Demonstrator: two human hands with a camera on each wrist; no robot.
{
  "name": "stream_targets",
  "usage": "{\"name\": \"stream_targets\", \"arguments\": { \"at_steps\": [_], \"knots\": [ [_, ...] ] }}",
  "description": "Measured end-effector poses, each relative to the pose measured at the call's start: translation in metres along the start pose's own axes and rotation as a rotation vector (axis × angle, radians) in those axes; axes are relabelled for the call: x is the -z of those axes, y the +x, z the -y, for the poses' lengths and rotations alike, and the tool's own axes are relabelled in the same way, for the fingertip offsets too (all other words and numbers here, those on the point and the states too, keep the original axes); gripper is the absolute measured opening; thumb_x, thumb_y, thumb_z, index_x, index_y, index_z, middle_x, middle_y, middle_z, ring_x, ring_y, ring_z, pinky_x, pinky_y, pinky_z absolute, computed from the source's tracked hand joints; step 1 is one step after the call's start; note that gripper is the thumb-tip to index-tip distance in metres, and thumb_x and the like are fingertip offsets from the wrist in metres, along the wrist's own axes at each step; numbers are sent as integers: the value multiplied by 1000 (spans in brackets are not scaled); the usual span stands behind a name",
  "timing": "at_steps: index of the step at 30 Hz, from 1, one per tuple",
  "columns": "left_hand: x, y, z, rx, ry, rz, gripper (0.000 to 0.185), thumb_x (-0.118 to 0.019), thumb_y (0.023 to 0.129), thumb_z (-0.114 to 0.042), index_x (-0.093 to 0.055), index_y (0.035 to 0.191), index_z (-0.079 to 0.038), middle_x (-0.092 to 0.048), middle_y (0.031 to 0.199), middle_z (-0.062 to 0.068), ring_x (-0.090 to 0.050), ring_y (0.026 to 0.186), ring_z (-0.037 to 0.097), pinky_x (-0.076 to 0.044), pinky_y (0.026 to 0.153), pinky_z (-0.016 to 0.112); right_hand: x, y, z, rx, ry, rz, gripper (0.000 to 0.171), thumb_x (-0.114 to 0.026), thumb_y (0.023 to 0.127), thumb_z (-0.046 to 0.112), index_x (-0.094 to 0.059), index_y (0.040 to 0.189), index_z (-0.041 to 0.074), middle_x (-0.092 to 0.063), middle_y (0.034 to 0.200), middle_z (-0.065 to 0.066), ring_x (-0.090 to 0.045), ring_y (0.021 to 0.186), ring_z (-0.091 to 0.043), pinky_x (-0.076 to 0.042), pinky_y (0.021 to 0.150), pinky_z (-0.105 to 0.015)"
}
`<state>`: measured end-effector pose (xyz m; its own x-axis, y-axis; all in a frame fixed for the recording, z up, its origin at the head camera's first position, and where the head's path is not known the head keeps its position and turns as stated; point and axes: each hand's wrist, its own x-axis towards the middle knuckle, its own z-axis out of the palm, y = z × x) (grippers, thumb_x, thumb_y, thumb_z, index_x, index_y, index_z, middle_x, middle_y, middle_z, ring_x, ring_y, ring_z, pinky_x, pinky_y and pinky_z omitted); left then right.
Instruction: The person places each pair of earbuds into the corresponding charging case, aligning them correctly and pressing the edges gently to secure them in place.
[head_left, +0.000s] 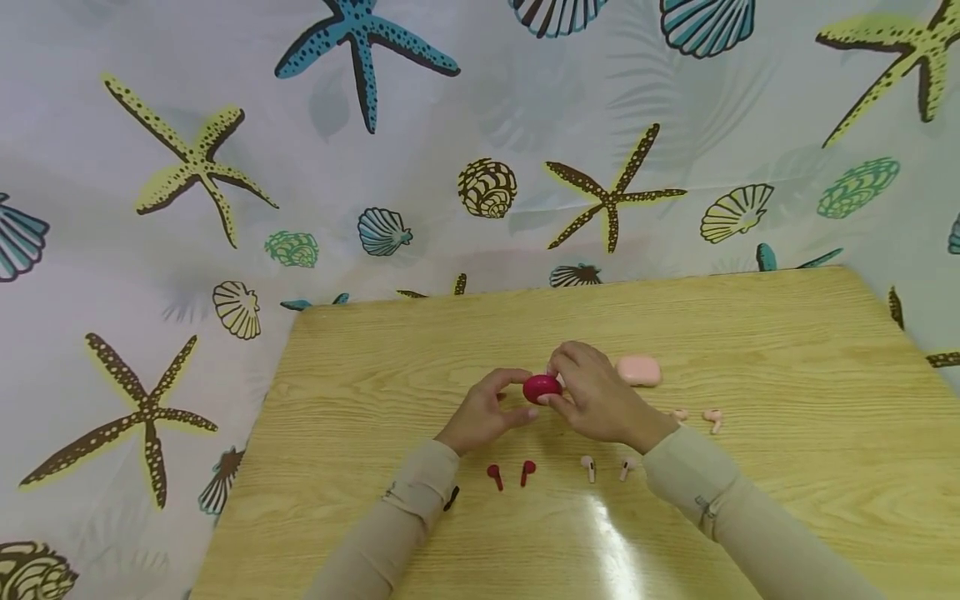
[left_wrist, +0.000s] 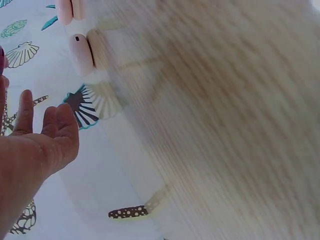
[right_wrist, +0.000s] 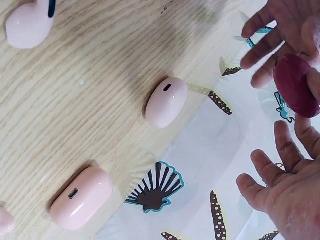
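Your left hand [head_left: 486, 412] and right hand [head_left: 592, 396] pinch the red case [head_left: 542, 387] between fingertips, left of the pink case [head_left: 638, 371]; its lid seam stays hidden.

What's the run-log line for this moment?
hands: left hand and right hand both hold red case | table: pink case, two red earbuds | phase: handling case

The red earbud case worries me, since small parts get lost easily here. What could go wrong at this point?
The red case is held only by fingertips of the left hand and right hand; being smooth and rounded, it might slip. The two red earbuds lie loose just in front of the forearms, so a sleeve could sweep them away.
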<state>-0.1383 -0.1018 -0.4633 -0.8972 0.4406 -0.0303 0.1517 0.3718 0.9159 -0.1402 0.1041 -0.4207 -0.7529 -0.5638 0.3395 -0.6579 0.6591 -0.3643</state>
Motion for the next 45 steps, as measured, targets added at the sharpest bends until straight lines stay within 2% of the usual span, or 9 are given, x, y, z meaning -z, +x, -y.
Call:
{"name": "stream_targets", "arguments": {
  "at_steps": [3,6,12,18,24,33,40,45],
  "knots": [
    [-2,0,-4,-42,19,-28,39,-71,86,-19,-58,122,-18,-55,133,4,-47,131,24,-39,105,53,-1,0,0,5,-2,-5,25,-75,82,23,-60,93,6,-59,98,-6,-55,95,-22,-48,89,-44],
    [-4,0,-5,-87,51,-58,34,-71,86,-16,-60,118,-14,-56,133,10,-48,129,27,-40,103,55,-1,0,0,18,-1,-14,25,-76,81,22,-60,92,6,-59,97,-6,-55,94,-21,-48,87,-43],
    [-7,1,-6,-137,129,-105,27,-71,86,-16,-64,110,-7,-55,134,17,-48,128,32,-42,103,54,-3,1,0,66,1,-41,25,-77,80,20,-57,88,7,-58,96,-5,-54,92,-20,-47,88,-43],
    [-7,-2,-5,-166,189,-149,25,-72,85,-17,-66,105,-5,-56,133,17,-48,128,33,-38,107,54,-4,0,0,68,18,-48,22,-75,81,20,-60,90,7,-61,106,-11,-57,104,-27,-47,95,-48],
    [-6,-2,-3,-162,204,-171,23,-73,84,-18,-67,103,-6,-56,132,15,-48,128,32,-39,106,53,-4,-2,1,52,42,-46,17,-71,85,21,-63,93,8,-60,120,-15,-54,119,-34,-45,99,-54],
    [-5,-2,-6,-138,200,-162,24,-73,84,-18,-68,103,-5,-55,134,11,-45,129,31,-38,107,52,-7,-1,1,78,22,-66,10,-68,87,15,-64,91,7,-61,114,-16,-56,114,-33,-47,96,-53],
    [-5,-4,-9,-174,242,-188,23,-75,81,-15,-70,101,-5,-56,132,11,-46,127,33,-40,105,53,-9,1,0,109,-4,-99,7,-65,87,10,-64,90,4,-61,111,-17,-57,110,-33,-48,92,-51],
    [-6,-4,-10,-186,261,-204,23,-76,81,-15,-70,100,-5,-56,130,10,-46,126,31,-40,105,52,-8,3,0,91,-15,-73,9,-62,91,10,-65,93,2,-59,114,-17,-56,112,-34,-49,91,-51]
  ]
}}
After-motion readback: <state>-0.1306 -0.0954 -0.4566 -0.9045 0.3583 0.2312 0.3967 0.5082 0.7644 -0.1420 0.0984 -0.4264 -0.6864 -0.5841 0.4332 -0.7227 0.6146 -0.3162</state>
